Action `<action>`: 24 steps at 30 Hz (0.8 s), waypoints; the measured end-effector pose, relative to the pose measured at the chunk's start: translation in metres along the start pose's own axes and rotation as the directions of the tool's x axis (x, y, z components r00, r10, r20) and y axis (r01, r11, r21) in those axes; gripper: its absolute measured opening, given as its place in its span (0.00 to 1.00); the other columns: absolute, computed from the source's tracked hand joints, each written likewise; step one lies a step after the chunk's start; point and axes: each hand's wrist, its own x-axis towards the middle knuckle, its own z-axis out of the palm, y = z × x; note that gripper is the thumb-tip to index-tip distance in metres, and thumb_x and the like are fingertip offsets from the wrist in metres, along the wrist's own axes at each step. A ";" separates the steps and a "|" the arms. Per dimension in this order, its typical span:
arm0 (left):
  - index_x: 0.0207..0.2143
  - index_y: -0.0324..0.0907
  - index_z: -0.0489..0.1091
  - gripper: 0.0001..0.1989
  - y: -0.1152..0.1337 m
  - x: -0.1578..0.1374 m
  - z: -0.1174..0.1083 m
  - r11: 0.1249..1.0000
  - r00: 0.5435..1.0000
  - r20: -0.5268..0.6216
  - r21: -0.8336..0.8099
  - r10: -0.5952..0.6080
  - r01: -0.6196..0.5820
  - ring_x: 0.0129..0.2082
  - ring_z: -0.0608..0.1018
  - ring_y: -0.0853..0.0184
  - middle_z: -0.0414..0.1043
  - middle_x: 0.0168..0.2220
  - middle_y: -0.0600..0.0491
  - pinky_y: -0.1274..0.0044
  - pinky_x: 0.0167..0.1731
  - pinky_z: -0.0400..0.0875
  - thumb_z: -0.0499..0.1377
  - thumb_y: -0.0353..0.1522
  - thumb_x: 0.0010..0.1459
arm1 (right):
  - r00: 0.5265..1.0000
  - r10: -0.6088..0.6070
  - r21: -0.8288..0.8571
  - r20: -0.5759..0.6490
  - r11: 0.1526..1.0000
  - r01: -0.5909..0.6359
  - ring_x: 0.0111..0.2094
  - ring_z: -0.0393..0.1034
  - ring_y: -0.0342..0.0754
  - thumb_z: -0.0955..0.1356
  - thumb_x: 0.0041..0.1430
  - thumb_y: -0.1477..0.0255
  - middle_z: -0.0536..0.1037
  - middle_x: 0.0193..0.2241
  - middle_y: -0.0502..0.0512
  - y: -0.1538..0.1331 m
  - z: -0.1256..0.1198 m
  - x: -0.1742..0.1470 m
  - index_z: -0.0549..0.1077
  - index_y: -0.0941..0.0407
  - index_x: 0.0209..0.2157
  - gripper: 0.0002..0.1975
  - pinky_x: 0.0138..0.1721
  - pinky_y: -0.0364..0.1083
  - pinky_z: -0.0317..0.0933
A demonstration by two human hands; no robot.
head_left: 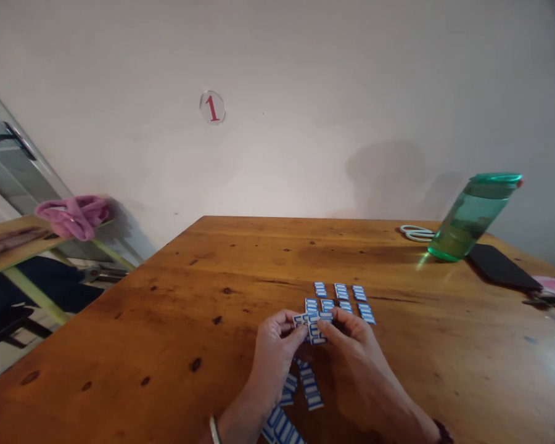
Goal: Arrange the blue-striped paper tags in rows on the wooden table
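Note:
Small blue-and-white patterned cards (319,328) are pinched between my two hands, just above the table. Thumb and fingers of my left hand (277,342) are closed on the left edge of these cards. On their right side, my right hand (351,336) grips them with its thumb across the front. Just beyond my hands, several similar cards (341,291) lie on the table in short rows, some partly hidden. Below, between my forearms, more loose cards (311,385) lie at angles, and some overlap near my left wrist (282,425).
A green transparent bottle (474,216) stands at the right by a white cable (416,233) and a dark flat phone-like object (504,266). The wooden table (166,308) meets the wall. A pink cloth (76,216) and a person's arm (13,240) rest on another table at left.

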 end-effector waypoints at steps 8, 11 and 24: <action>0.25 0.37 0.69 0.05 -0.002 0.000 0.000 0.999 0.998 0.054 0.011 0.032 -0.032 0.22 0.72 0.70 0.72 0.21 0.54 0.80 0.17 0.69 0.60 0.31 0.44 | 1.000 0.008 0.009 0.025 1.000 -0.008 0.25 0.66 0.45 0.69 0.48 0.65 0.72 0.22 0.50 0.000 0.000 -0.001 0.72 0.57 0.27 0.09 0.28 0.44 0.61; 0.25 0.37 0.69 0.05 -0.002 0.000 0.000 0.999 0.998 0.053 0.027 0.044 -0.045 0.22 0.72 0.69 0.72 0.22 0.54 0.80 0.19 0.70 0.60 0.31 0.45 | 1.000 -0.020 -0.025 0.004 0.999 0.020 0.25 0.66 0.45 0.70 0.47 0.65 0.71 0.21 0.49 0.001 0.000 0.000 0.72 0.57 0.27 0.10 0.28 0.43 0.60; 0.27 0.37 0.69 0.05 0.001 -0.003 0.002 0.999 0.993 0.113 -0.042 0.016 -0.011 0.24 0.76 0.66 0.75 0.25 0.51 0.77 0.25 0.72 0.59 0.31 0.45 | 1.000 -0.020 -0.014 0.016 1.000 0.020 0.26 0.67 0.46 0.70 0.48 0.66 0.73 0.23 0.49 0.003 -0.003 -0.001 0.73 0.57 0.30 0.09 0.28 0.43 0.61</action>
